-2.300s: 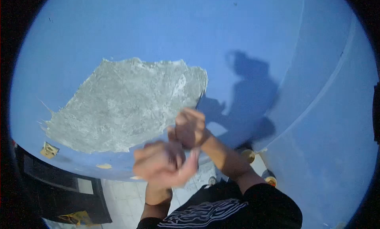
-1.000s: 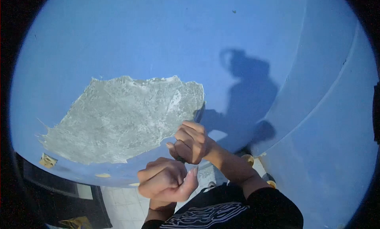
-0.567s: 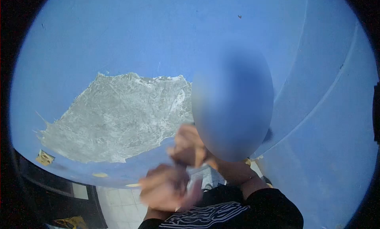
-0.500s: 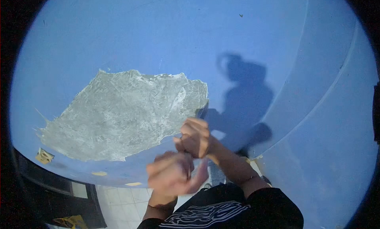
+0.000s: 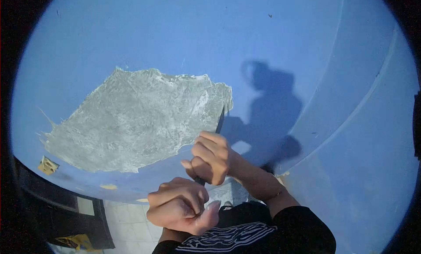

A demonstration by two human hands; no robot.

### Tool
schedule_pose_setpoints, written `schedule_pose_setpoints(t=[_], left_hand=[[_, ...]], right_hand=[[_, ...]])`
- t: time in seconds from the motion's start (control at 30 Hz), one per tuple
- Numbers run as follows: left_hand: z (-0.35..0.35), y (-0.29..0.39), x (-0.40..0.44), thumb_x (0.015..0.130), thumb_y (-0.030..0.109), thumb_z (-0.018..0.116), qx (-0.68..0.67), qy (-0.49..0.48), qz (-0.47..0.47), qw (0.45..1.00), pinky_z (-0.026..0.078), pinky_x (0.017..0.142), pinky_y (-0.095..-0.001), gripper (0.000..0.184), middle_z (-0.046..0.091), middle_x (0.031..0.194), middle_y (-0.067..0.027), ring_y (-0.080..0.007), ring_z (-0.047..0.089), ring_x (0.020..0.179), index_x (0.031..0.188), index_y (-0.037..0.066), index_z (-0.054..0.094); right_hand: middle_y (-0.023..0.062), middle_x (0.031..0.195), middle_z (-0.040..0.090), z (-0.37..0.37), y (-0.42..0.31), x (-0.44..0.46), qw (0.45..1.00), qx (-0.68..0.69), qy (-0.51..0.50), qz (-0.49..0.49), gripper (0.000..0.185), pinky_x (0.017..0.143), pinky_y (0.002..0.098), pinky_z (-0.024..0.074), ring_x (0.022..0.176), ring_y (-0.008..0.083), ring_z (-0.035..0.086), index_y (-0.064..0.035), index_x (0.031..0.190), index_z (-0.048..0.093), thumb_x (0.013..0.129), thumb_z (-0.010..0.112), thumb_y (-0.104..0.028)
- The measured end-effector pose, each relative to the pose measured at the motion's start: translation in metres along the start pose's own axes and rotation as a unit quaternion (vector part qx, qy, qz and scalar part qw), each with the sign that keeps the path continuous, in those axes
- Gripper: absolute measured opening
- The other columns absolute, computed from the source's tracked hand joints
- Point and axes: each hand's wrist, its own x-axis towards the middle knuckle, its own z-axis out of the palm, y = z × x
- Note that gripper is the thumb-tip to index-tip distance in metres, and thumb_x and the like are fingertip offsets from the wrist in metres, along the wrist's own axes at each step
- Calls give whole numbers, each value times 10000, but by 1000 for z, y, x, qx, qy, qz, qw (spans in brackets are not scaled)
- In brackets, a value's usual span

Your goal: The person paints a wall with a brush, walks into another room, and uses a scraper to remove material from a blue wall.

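Gripping a slim, dark, straight tool (image 5: 220, 122), left hand (image 5: 177, 205) closed at near end, right hand (image 5: 210, 158) above.
Long axis slants near-left to far-right; tip points upward at rough grey wall patch's (image 5: 131, 118) right edge, contact unclear.

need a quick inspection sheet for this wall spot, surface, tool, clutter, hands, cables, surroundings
surface: blue wall with a large bare grey patch, its edges ragged
job's things: one slim dark tool, its far end at the patch's right edge; whether it touches cannot be told
clutter: yellowish item at lower left, too unclear to name
grippers: two bare hands, left and right, both closed around the tool, right nearer its far end
cables: nothing seen
surroundings: small beige fitting low on the wall, pale tiled floor, a person's shadow right of the patch
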Motion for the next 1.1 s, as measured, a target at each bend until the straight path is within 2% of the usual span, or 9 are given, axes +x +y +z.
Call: schedule_pose_setpoints(t=[0.1, 0.13, 0.33, 0.4, 0.47, 0.93, 0.97, 1.07, 1.1], left_hand=[[1, -2, 15, 612, -74, 761, 241, -98, 52, 964, 431, 478, -253, 408, 511, 473, -13, -112, 516, 442, 472, 100, 419], [2, -14, 15, 606, -76, 764, 7, -28, -29, 999, 433, 473, -261, 418, 517, 479, -11, -111, 527, 455, 473, 103, 411], [0, 8, 3, 650, -64, 740, -21, 12, 7, 1000, 378, 433, -227, 496, 439, 453, -24, -92, 419, 402, 488, 105, 304], [4, 3, 15, 643, -68, 737, 282, -113, 93, 948, 391, 441, -228, 501, 441, 458, -23, -95, 432, 410, 487, 98, 290], [7, -8, 9, 645, -28, 747, -27, -95, -17, 995, 412, 469, -235, 497, 449, 462, -26, -107, 460, 432, 486, 95, 292], [-9, 10, 8, 629, -96, 749, -103, -42, 39, 993, 365, 439, -198, 500, 447, 474, -9, -84, 447, 415, 498, 92, 304], [-3, 11, 13, 633, -90, 739, 18, -42, 56, 997, 361, 435, -221, 486, 446, 473, -4, -85, 426, 413, 495, 91, 310], [7, -19, 16, 644, -65, 752, 10, -99, -11, 995, 346, 431, -243, 494, 444, 472, 5, -81, 397, 413, 492, 91, 309], [5, -21, 16, 651, -62, 748, -12, -67, -6, 998, 346, 434, -241, 492, 438, 468, 7, -78, 402, 417, 494, 90, 306]], right_hand=[[80, 586, 441, -3, 25, -29, 997, -70, -28, -11, 269, 427, 340, 338, 460, 212, 415, -42, 631, 459, 801, 655, -110], [78, 575, 435, -6, 26, -20, 991, -117, -55, 36, 271, 427, 340, 342, 460, 211, 419, -39, 630, 461, 798, 658, -120], [47, 563, 335, -6, 10, 8, 1000, -9, 9, -8, 333, 408, 323, 279, 458, 190, 351, -48, 589, 361, 783, 627, 1], [51, 575, 358, -15, 28, -2, 998, -27, -19, -62, 332, 410, 322, 292, 465, 197, 378, -38, 600, 352, 755, 639, 23], [48, 580, 355, -18, 28, -2, 997, -49, -26, -61, 337, 409, 321, 291, 465, 199, 377, -38, 601, 347, 744, 645, 25], [74, 574, 398, -8, -3, 16, 997, -46, -51, -18, 336, 449, 363, 333, 479, 240, 427, -45, 607, 410, 773, 699, -90], [74, 566, 388, -7, 5, 11, 999, -23, -35, -10, 340, 445, 360, 327, 476, 240, 421, -46, 598, 409, 794, 682, -94], [74, 563, 389, -14, 30, -14, 992, -108, -54, -29, 323, 437, 364, 326, 477, 239, 421, -47, 606, 428, 794, 680, -119], [70, 568, 391, -12, 30, -20, 992, -97, -58, 51, 329, 431, 371, 326, 477, 238, 417, -54, 612, 423, 806, 670, -149]])
